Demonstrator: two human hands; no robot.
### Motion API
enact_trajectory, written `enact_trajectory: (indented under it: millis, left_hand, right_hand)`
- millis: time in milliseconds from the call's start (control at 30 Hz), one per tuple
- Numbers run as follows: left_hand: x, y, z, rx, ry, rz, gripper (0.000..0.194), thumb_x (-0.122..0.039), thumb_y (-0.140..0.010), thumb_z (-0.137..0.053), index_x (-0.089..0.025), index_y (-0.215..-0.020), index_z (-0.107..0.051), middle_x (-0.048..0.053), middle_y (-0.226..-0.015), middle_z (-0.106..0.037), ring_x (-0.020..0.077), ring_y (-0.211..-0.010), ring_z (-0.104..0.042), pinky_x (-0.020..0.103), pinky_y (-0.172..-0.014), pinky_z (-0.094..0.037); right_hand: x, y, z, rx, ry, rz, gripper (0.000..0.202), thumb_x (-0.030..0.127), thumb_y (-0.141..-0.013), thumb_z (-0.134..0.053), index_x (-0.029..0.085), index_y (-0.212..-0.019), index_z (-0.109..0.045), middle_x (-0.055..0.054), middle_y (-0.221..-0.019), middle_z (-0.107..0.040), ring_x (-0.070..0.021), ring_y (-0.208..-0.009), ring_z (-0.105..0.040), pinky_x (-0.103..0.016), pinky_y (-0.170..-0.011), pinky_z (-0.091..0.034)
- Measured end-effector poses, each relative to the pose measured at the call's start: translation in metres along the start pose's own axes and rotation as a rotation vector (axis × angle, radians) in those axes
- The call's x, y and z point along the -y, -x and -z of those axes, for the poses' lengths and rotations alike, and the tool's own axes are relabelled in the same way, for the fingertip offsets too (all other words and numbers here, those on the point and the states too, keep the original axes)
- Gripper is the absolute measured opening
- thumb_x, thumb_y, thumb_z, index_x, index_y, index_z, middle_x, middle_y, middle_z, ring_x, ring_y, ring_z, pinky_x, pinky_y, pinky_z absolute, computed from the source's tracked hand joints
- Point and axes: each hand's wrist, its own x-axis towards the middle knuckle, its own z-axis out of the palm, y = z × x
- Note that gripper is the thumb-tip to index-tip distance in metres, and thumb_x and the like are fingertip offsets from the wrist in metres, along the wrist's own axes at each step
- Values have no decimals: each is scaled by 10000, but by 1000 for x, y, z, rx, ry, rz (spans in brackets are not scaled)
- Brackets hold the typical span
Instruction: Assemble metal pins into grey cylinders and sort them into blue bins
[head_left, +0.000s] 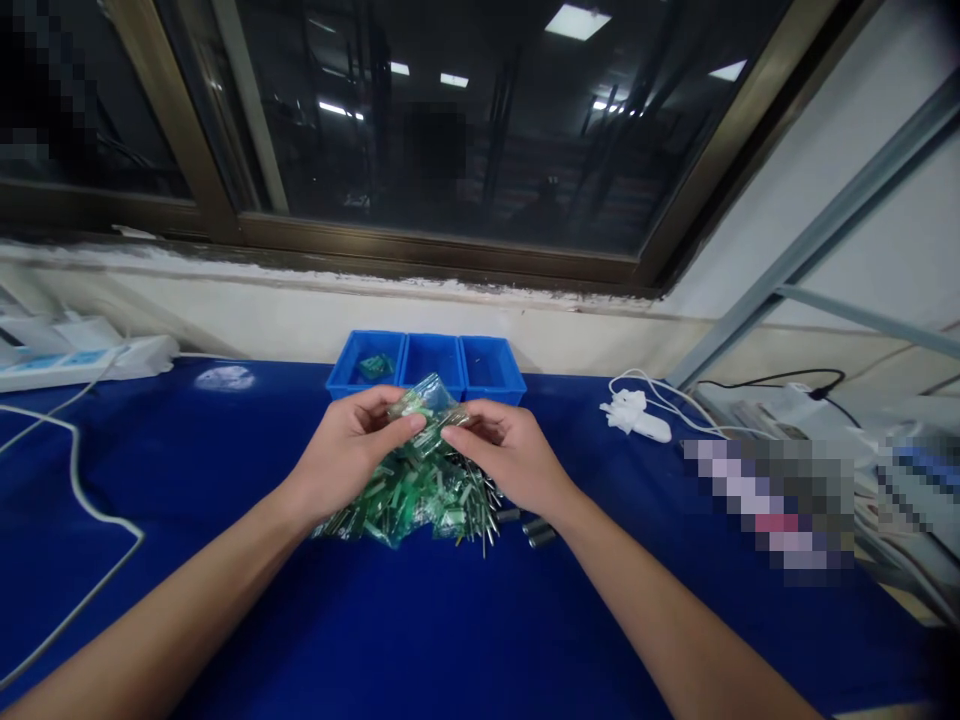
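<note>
Between my two hands is a small clear plastic bag (433, 398) with greenish pieces inside. My left hand (358, 440) pinches its left side between thumb and fingers. On the right side, my right hand (506, 445) grips it the same way. Beneath the hands lies a pile of similar green-filled bags (409, 500) on the blue table. Thin metal rods (486, 510) stick out at the pile's right edge, and dark cylinders (537, 531) lie beside my right wrist. The contents of the held bag are too small to name.
Three joined blue bins (433, 355) stand behind the hands against the wall; the left one holds a green bag (375, 366). A power strip (90, 362) with a white cable is at left. A white plug-like object (636, 415) with cables lies at right, near a metal frame (795, 250).
</note>
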Motion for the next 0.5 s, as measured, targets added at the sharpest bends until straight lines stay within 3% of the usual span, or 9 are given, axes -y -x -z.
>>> enact_trajectory:
  millis: [100, 233, 367, 433, 500]
  left_hand:
    - [1, 1, -1, -11, 19, -7, 272, -355, -828, -859, -217, -1046, -772, 24, -903, -798, 171, -795, -735, 291, -698, -602]
    - [0, -1, 1, 22, -57, 18, 306, -378, -839, -843, -219, -1085, -753, 26, -895, -789, 161, -753, -705, 290, -660, -572]
    - [0, -2, 4, 98, -145, 23, 255, -436, -859, -811, -211, -959, -744, 31, -869, -771, 168, -756, -699, 316, -686, -573]
    - [1, -1, 5, -34, -220, -52, 256, -461, -880, -792, -216, -927, -734, 32, -858, -772, 183, -761, -712, 336, -686, -578]
    - [0, 0, 10, -396, -377, -239, 226, -440, -918, -775, -224, -975, -735, 31, -900, -784, 190, -774, -721, 356, -695, -578]
  right_hand:
    - [-2, 0, -1, 25, -29, 13, 231, 446, -949, -753, 234, -858, -751, -25, -801, -709, -173, -745, -629, -366, -713, -499]
    - [-5, 1, -4, 27, -46, 35, 214, 405, -973, -734, 230, -852, -714, 0, -771, -664, -150, -705, -591, -340, -671, -463]
    - [-7, 0, -6, -6, -39, 34, 215, 382, -985, -709, 229, -838, -673, 12, -756, -636, -139, -691, -576, -331, -659, -454]
    - [-6, 0, -4, -33, 9, 18, 170, 400, -977, -713, 235, -935, -706, -8, -832, -695, -159, -752, -628, -347, -711, -498]
    - [-3, 0, 0, -38, 116, -2, 226, 432, -973, -714, 243, -1096, -727, -31, -935, -753, -181, -807, -670, -378, -769, -536]
